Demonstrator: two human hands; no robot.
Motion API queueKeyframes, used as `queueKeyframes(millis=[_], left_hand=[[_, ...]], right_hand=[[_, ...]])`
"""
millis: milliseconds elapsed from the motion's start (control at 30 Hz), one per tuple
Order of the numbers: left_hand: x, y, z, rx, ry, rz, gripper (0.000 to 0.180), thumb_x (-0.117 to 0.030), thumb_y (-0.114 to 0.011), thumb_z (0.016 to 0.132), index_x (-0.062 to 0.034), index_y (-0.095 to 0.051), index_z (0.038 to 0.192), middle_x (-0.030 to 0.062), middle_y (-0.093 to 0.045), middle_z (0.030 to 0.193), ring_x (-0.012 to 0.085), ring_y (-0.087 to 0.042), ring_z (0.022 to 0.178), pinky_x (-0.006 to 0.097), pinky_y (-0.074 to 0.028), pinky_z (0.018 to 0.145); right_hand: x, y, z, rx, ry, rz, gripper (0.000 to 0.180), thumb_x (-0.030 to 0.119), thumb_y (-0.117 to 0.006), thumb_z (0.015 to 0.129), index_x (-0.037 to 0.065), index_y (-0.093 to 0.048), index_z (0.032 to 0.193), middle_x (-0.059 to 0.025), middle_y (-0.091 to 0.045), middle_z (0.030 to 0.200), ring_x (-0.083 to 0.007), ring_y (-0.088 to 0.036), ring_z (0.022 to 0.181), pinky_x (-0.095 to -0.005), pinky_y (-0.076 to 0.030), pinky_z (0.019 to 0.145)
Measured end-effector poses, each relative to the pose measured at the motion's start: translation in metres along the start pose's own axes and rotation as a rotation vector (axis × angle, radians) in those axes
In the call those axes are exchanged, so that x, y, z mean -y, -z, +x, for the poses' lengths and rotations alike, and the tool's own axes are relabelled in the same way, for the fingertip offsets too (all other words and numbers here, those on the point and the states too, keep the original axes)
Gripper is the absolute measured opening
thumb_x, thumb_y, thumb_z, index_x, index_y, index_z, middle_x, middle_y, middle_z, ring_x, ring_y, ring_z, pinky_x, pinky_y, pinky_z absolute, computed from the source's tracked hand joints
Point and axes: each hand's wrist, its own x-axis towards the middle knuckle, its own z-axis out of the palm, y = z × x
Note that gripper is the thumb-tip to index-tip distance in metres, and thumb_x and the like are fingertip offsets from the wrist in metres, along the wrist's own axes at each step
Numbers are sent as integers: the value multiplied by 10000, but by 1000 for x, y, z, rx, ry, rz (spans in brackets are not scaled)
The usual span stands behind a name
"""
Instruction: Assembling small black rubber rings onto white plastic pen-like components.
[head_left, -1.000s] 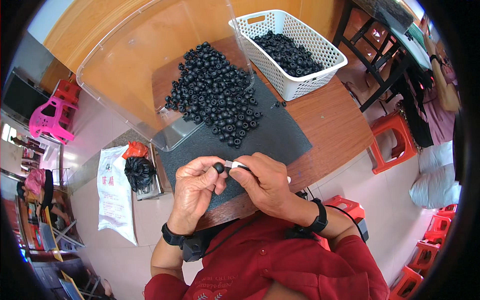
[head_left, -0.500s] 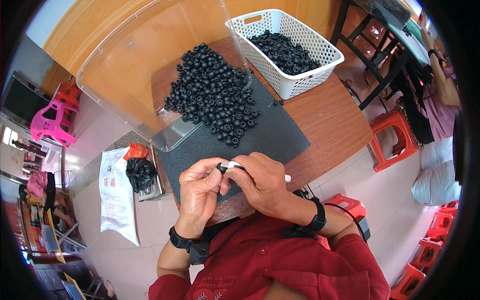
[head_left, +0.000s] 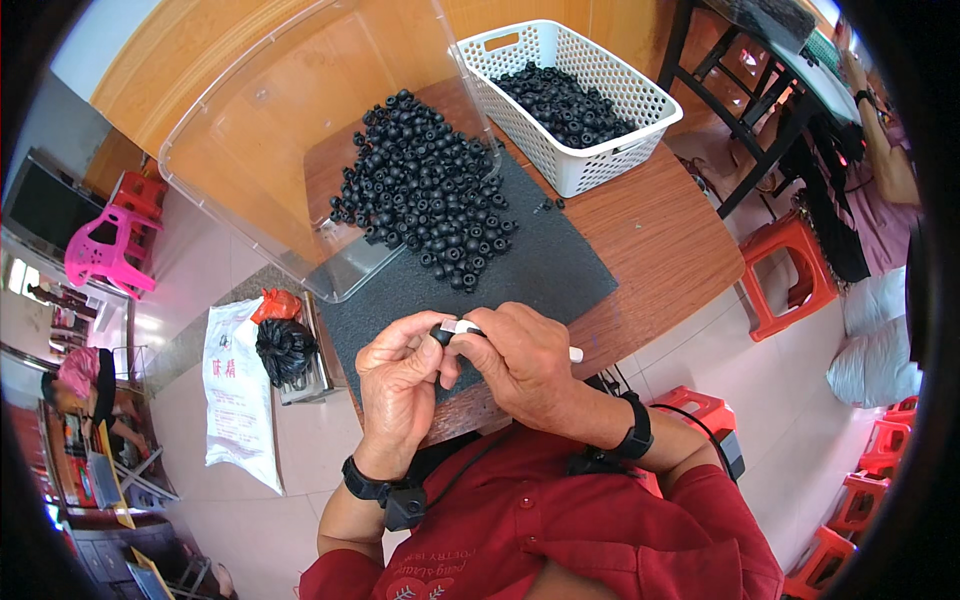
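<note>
Just over the near edge of the dark mat [head_left: 560,265], my two hands meet. Between its thumb and fingers my left hand [head_left: 392,375] pinches a small round black rubber piece [head_left: 439,335]. My right hand [head_left: 525,365] is closed around a slim white-handled knife [head_left: 576,355], whose handle end sticks out behind the fingers. Its short pale blade [head_left: 460,326] lies against the black piece, with my right thumb close by; the exact contact is partly hidden. Beyond my hands, a large heap of similar hollow black pieces [head_left: 430,185] spills from a tipped clear plastic bin [head_left: 215,215] onto the mat.
A white perforated basket [head_left: 650,110] holding more black pieces stands at the table's far right. Left of the wooden table [head_left: 660,235] are a white sack [head_left: 238,400] and a black plastic bag [head_left: 285,352]. Red stools [head_left: 790,275] stand to the right, near another person [head_left: 885,180].
Both hands keep nearly the same hold, with the blade still at the black piece. The view has shifted slightly.
</note>
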Motion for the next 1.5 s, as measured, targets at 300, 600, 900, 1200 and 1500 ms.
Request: queueKeyframes(millis=[300,600,900,1200,1500], left_hand=[[2,-1,-4,-31,10,-3,261,-113,-653,859,69,-612,1041,133,-651,887,154,-577,628,245,-451,545],[0,-11,-12,-75,-30,75,259,-122,-661,854,79,-612,1010,136,-654,868,160,-590,635,250,-456,543],[10,-4,-12,-123,81,-50,243,-79,-597,878,76,-585,1064,140,-644,869,184,-591,627,277,-457,540],[16,2,-12,-138,234,-221,251,-81,-575,884,57,-568,1094,117,-627,820,206,-594,631,326,-464,541],[17,-2,-9,-72,228,-208,222,-96,-583,894,46,-582,1065,149,-650,880,199,-621,668,318,-493,575]], right_hand=[[2,1,-2,-4,32,-31,148,158,-633,831,51,-543,786,-73,-461,636,-248,-511,574,-363,-402,492],[1,2,-2,-83,190,-160,233,216,-682,785,31,-541,807,-65,-421,626,-228,-480,547,-346,-385,466],[-9,1,-5,-63,261,-185,208,110,-707,711,-12,-612,849,-63,-485,657,-206,-465,516,-320,-379,450],[-18,2,-8,-29,293,-222,230,146,-713,728,-17,-593,837,-59,-454,629,-196,-463,509,-309,-371,435],[-23,0,-11,-20,235,-38,136,172,-637,807,51,-586,772,-62,-484,638,-220,-492,542,-337,-391,472]])
